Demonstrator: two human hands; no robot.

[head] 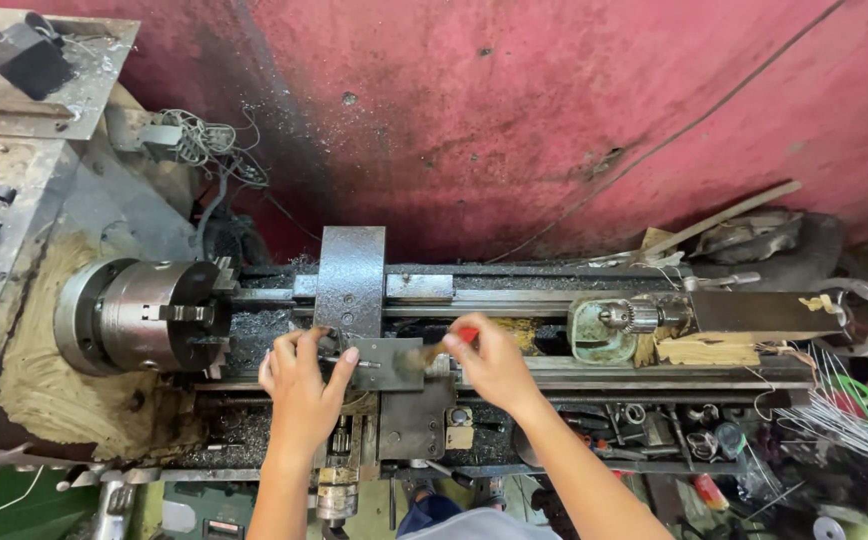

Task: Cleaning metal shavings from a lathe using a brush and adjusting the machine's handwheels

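Left hand [301, 385] fingers spread, steadying the tool post [379, 362] just beyond its fingertips. Right hand [491, 362] fingers closed on a red-handled brush [441, 349], bristles apparently sweeping chips.

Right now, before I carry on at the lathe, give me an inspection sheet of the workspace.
Surface: lathe bed is dirty, with dark metal chips around the slide.
Job's things: brush with a red handle lies over the grey tool block; chuck holds no part that I can see.
Clutter: drill chuck on the tailstock, small parts in the tray, wire bundle at the right.
Grippers: left hand rests on the tool block; right hand holds the brush.
Cables: tangled wires behind the chuck; one thin cable runs up the wall.
Surroundings: stained red wall; sawdust-like heap below the chuck.
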